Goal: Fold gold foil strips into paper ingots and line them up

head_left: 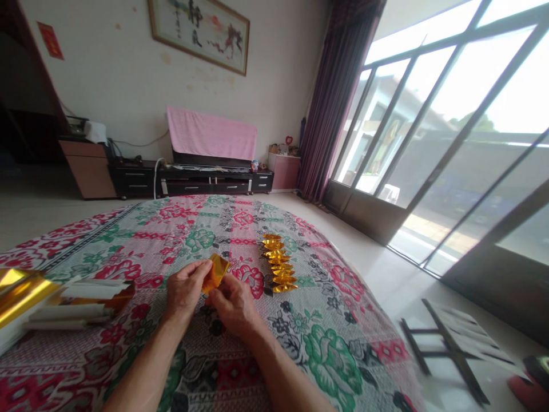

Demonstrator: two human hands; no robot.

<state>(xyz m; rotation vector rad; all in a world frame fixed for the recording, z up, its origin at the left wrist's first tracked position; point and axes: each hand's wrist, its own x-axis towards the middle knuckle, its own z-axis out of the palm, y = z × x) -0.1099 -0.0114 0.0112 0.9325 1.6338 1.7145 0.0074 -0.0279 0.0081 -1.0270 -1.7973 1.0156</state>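
Note:
Between my two hands, above the flowered cloth, is a small piece of gold foil paper (217, 271), partly folded. My left hand (185, 287) pinches its upper left side between thumb and fingers. At its lower right edge, my right hand (235, 302) grips it with thumb and fingertips. To the right of my hands lies a row of folded gold foil pieces (281, 266), pointed at both ends and set close together. At the left are a shiny gold foil sheet (26, 294) and several rolled or folded white-backed papers (71, 312).
A round table with a patterned tablecloth (330, 360) fills the foreground. On the floor at right stands a folding stool (463, 343). Beyond are a low black cabinet (197, 186), a pink towel (212, 134) over a screen, a purple curtain (332, 97) and glass doors (429, 131).

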